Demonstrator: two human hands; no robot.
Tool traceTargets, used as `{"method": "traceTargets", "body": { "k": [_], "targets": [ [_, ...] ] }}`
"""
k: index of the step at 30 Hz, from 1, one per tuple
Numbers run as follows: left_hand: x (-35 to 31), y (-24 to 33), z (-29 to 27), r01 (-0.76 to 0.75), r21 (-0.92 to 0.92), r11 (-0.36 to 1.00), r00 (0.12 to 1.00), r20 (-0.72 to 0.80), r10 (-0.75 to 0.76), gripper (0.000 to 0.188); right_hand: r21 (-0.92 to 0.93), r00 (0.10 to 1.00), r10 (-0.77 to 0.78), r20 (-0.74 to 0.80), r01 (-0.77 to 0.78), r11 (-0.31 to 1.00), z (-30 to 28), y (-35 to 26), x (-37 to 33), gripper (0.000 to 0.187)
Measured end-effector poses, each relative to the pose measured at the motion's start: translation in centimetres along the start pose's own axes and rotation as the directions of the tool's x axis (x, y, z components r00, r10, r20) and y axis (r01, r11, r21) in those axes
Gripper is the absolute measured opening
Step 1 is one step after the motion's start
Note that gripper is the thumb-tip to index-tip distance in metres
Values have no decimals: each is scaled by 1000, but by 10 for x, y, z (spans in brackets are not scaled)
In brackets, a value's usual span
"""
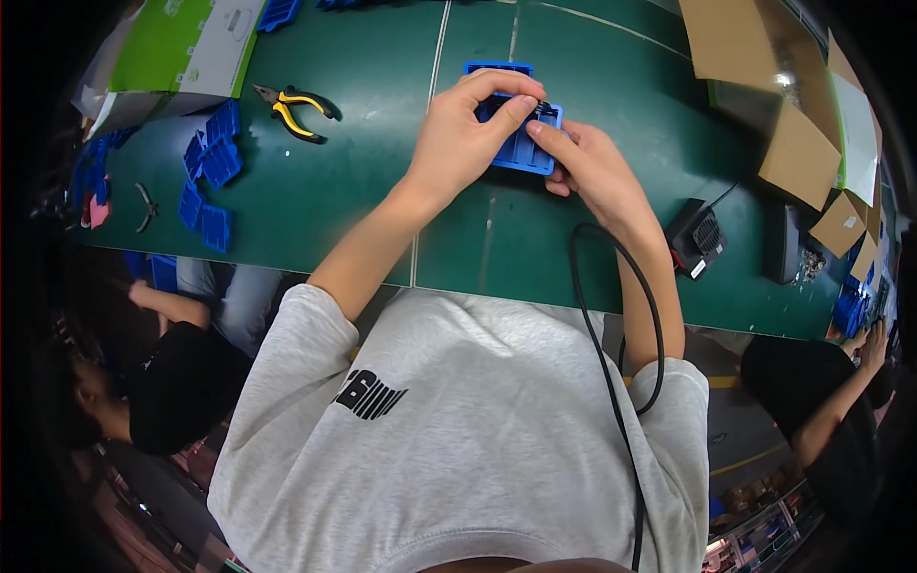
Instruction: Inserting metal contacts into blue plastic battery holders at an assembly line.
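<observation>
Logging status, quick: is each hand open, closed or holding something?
Left hand: curled over the blue tray; cannot tell whether it grips anything.
Right hand: closed, holding the blue tray by its right side.

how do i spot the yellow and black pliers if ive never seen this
Find the green table, then the green and white box at its far left. Just right of it lie the pliers, opened. Their yellow and black colouring sets them apart from the blue pieces and small grey tool nearby.
</observation>
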State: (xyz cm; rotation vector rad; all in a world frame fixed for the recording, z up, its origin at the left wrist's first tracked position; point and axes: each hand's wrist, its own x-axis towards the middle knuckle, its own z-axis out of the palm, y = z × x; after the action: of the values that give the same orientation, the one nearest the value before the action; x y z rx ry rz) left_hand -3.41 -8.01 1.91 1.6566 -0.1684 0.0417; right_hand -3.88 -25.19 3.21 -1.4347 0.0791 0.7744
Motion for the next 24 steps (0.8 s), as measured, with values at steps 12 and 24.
{"method": "traceTargets", "body": {
  "k": [12, 24],
  "targets": [
    [-3, -1, 4, -180, 273, 945, 982, 1, 187, 10, -51, 1000, -27, -6, 27, 998, 0, 3, -1, 35],
    [-1, 0, 0, -395, 495, 774, 906, 69, 418, 10, -41, 999, -21, 37, 23, 999, 1, 0, -2, 30]
  ]
}}
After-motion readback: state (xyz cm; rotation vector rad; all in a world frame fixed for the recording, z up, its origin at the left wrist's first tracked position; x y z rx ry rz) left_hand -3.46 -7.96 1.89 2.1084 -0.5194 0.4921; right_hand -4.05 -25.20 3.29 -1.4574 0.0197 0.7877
